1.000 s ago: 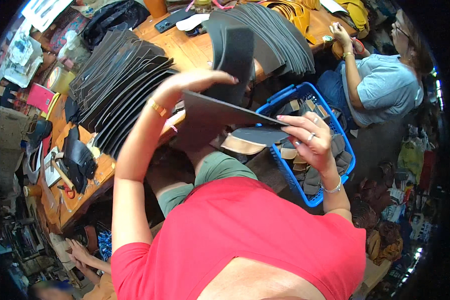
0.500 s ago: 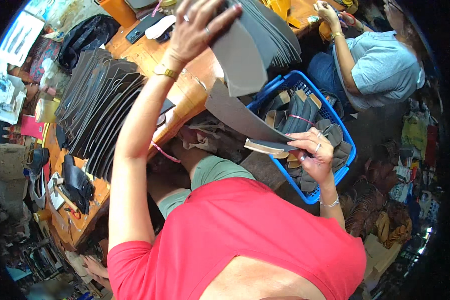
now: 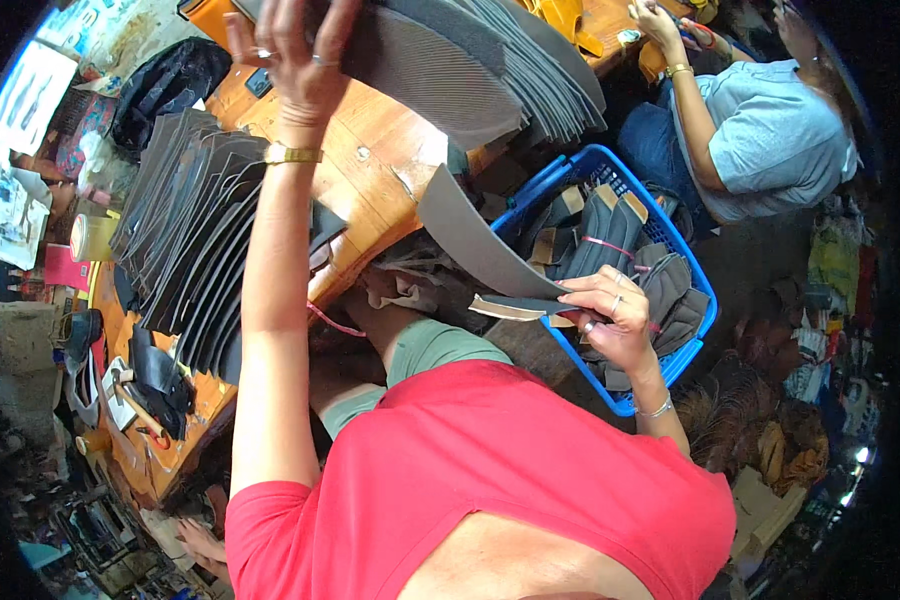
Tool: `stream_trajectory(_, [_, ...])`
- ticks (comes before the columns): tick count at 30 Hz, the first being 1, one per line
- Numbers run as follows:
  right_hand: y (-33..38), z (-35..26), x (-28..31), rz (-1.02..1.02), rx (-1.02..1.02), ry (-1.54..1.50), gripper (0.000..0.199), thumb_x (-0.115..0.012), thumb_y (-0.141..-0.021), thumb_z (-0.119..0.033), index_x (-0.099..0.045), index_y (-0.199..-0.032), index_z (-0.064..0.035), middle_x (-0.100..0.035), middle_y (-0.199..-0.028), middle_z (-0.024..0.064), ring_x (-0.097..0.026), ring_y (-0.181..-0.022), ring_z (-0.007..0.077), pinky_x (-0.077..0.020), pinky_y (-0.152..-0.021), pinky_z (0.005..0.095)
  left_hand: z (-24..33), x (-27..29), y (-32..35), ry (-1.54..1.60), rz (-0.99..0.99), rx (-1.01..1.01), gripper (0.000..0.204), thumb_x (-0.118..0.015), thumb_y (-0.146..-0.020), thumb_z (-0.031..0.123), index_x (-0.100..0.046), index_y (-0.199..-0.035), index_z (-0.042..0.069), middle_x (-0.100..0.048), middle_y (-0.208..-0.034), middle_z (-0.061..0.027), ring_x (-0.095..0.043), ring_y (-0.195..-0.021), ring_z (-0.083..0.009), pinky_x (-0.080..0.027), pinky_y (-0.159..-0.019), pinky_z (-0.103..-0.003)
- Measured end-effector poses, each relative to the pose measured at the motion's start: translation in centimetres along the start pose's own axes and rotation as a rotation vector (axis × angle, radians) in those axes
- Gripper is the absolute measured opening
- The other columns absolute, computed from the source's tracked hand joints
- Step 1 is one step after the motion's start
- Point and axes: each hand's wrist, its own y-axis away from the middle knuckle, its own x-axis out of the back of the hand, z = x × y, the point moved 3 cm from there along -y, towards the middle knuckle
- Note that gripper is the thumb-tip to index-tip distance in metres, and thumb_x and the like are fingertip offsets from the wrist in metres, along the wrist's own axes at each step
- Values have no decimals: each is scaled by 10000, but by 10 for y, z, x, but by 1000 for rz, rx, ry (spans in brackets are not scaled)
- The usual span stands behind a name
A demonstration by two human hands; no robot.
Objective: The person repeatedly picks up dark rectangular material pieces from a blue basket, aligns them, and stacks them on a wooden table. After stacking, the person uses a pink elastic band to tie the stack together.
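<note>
At the top edge, my left hand (image 3: 305, 75) grips the end of a dark grey, sole-shaped sheet (image 3: 435, 75) with a finely ribbed face; some fingertips are cut off by the frame. Beneath and beside that sheet lies a fanned stack of similar grey sheets (image 3: 555, 75). My right hand (image 3: 615, 315), fingers closed, pinches a curved grey sheet (image 3: 485, 240) together with a short tan-edged strip (image 3: 510, 308). This hand is over the near side of a blue plastic basket (image 3: 705, 300), which holds grey padded pieces (image 3: 600, 235), some tied with a pink band.
Another fanned stack of grey sheets (image 3: 190, 230) stands on the wooden table (image 3: 385, 160) at left. Nearby are a hammer (image 3: 140, 405), black pieces (image 3: 160, 385) and a phone (image 3: 258, 82). A person in a light blue shirt (image 3: 775, 130) sits at far right.
My left hand has moved left, drawing a sheet across so its ribbed face shows. My right hand has shifted slightly left and down, still holding the curved sheet and strip.
</note>
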Motion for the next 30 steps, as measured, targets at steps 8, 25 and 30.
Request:
stream_trajectory(8, [-1,0,-16,-88,-27,-104,330,-688,-529,58,-691,-845,-36,-718,-943,92,-637,-771,246,-473,-687,345,42,-55,46,364,-250,-28,654,-527,-912,169,-329,-1457,470,-304,-1544,-43,-316,-1410,-235,-48,-1171,-535])
stream_trajectory(25, [-18,5,-19,1,-103,-78,208,-712,-643,33,-681,-844,-13,-653,-778,104,-612,-715,268,-463,-652,347,46,-44,58,849,-799,72,881,-700,-792,477,-251,-1524,280,-219,-1583,-128,-229,-1445,-363,-181,-1137,-617])
stream_trajectory(30, [-50,-8,-23,-57,34,-27,252,-688,-598,40,-679,-842,-28,-629,-774,95,-597,-726,270,-458,-642,354,44,17,37,1394,-912,316,534,-560,-936,460,-527,-1379,165,-525,-1399,-120,-356,-1390,-345,-301,-1122,-453])
